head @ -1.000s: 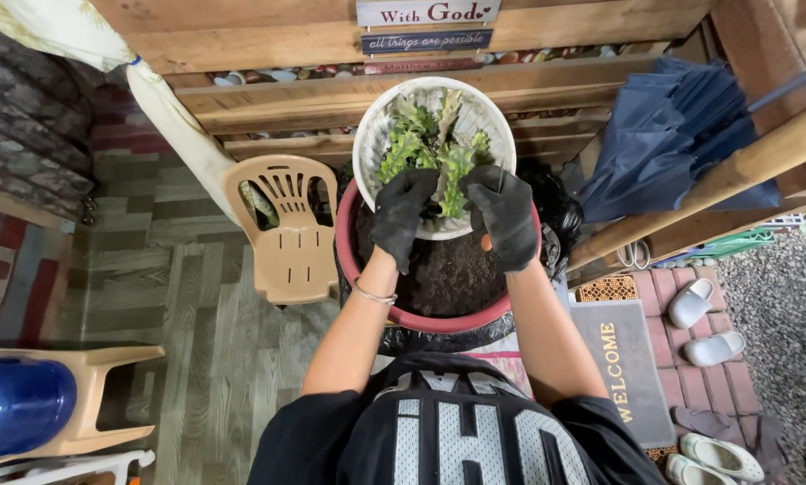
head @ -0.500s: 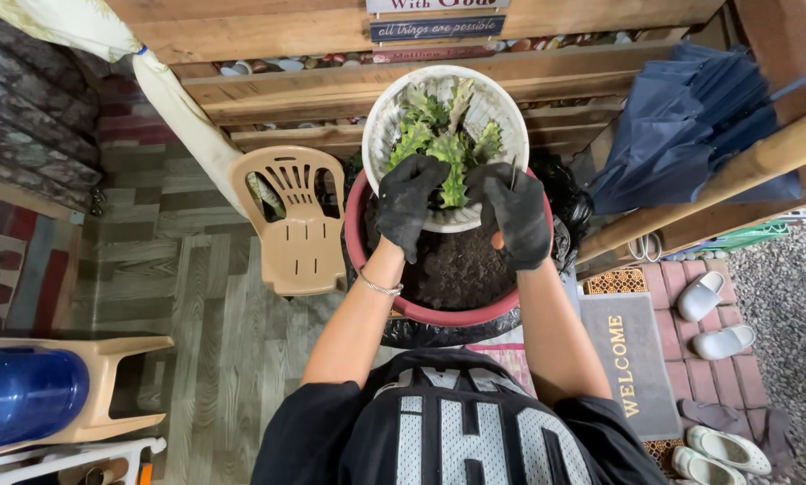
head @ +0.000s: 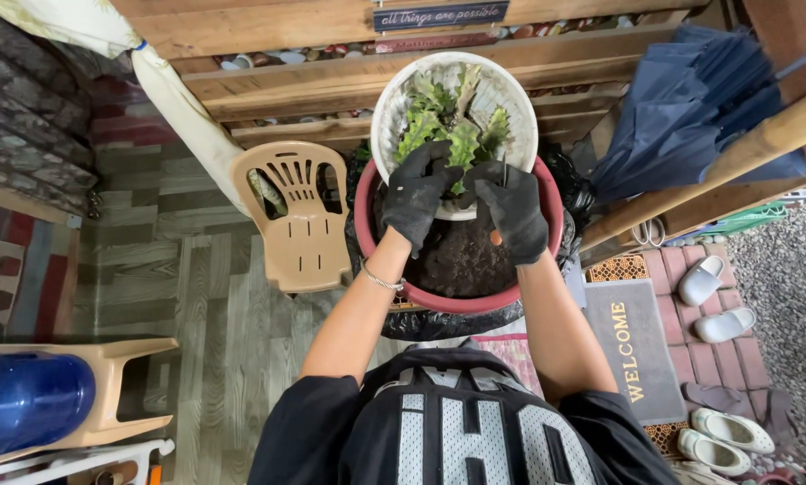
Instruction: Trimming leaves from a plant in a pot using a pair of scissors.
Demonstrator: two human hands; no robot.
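At the far left a blue rounded container (head: pixel 26 404) lies under a tan plastic stool (head: pixel 106 386). Further right a tan plastic chair (head: pixel 299 220) stands on the grey plank floor (head: pixel 214 314), just beside a red basin (head: pixel 457 301) of dark soil (head: pixel 461 260). Above, on the wooden beams (head: pixel 331 76), a dark narrow rectangular sign (head: pixel 440 15) with pale lettering hangs level, and a reddish strip sign (head: pixel 439 42) sits just below it.

Both arms stretch forward from the person's chest, elbows slightly bent, forearms converging over the basin. The left hand (head: pixel 416 196), in a black glove with a thin bracelet (head: pixel 380 283) at the wrist, curls its fingers onto the near rim of a white round pot (head: pixel 403 99); its grip is partly closed against the pot's edge and the plant. The right hand (head: pixel 515 211), also gloved, has its grip closed on a thin dark tool (head: pixel 504 171) that stands near upright, its point down among the leaves; what kind of tool it is cannot be told.

The white pot rests on the basin's far edge, overlapping it, its mouth facing the camera. The green spiky plant (head: pixel 452 121) in it runs its long axis from the gloves away toward the beams.

To the right a folded dark blue umbrella (head: pixel 690 108) leans beside a slanting bamboo pole (head: pixel 735 162). Lower right, a grey rectangular doormat (head: pixel 636 350) with yellow letters lies lengthwise, with white slippers (head: pixel 713 296) next to it on the brick paving (head: pixel 744 359)
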